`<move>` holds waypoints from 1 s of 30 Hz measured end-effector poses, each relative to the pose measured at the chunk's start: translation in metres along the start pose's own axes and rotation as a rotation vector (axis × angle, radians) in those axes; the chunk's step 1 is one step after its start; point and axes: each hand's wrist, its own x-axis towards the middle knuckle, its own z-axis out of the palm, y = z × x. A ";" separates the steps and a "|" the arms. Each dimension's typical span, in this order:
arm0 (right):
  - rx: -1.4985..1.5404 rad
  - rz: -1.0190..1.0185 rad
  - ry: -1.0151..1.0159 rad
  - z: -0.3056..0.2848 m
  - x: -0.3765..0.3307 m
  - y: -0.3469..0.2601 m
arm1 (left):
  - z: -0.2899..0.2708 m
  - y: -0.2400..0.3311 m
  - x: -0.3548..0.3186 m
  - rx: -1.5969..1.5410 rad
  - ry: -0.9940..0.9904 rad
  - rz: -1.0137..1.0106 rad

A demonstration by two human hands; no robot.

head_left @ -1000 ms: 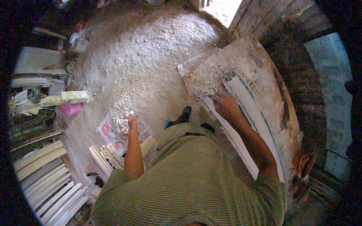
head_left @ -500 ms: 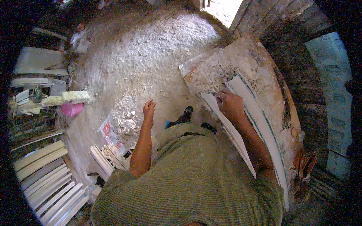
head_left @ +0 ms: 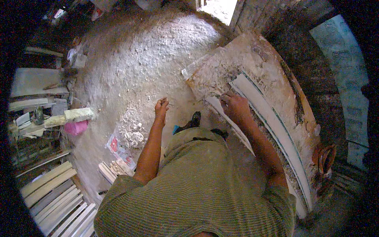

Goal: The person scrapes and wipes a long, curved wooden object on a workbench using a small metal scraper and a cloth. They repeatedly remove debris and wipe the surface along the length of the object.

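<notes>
- Since 1 second ago, the left hand (head_left: 162,107) has been lifted from near the pile of white plaster rubble (head_left: 132,132) on the floor and is now held in the air, closer to the workbench (head_left: 272,75).
- The left hand is seen loosely curled, with nothing visibly held in it.
- The right hand (head_left: 235,107) has stayed on the bench, pressed down at the near end of the white plaster moulding strips (head_left: 268,118); its fingers are bent over the strip's end, but whether anything is gripped cannot be told.
- From this, the work appears to be centred on the bench, with the left hand being brought over to join it.
- 2 long, narrow white strips are seen lying side by side along the plaster-caked bench, curved by the lens and running toward the lower right.
- More white moulding lengths (head_left: 55,197) are stacked on the floor at the lower left.
- A pink object (head_left: 75,127) lies near the left wall.
</notes>
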 end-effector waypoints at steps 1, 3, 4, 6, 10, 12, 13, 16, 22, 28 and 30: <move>-0.042 0.059 -0.053 0.000 0.002 -0.001 | 0.002 0.003 0.001 -0.004 -0.006 0.005; -0.117 0.190 -0.171 0.003 0.005 -0.004 | 0.007 0.008 0.000 -0.005 -0.025 0.000; -0.072 0.179 -0.069 0.004 0.005 -0.006 | 0.009 0.011 -0.001 -0.009 -0.031 0.002; 0.031 0.156 0.119 0.007 0.002 -0.004 | 0.014 0.018 -0.004 -0.011 -0.026 0.015; 0.133 0.292 0.357 0.010 -0.021 0.016 | 0.036 0.038 0.000 0.075 -0.106 0.087; 0.283 0.432 0.448 0.009 -0.039 0.030 | 0.057 0.048 0.004 0.166 -0.182 0.164; 0.261 0.469 0.420 0.010 -0.050 0.035 | 0.070 0.052 0.006 0.210 -0.227 0.225; 0.253 0.607 0.376 0.009 -0.098 0.042 | 0.116 0.060 0.007 0.528 -0.293 0.467; 0.188 0.657 0.512 0.041 -0.155 0.009 | 0.191 0.094 -0.019 0.852 -0.422 0.864; 0.431 0.851 0.735 0.033 -0.162 -0.029 | 0.251 0.101 -0.096 0.455 -1.135 0.368; 0.455 0.619 0.740 0.028 -0.156 -0.042 | 0.269 0.084 -0.119 0.464 -1.081 0.125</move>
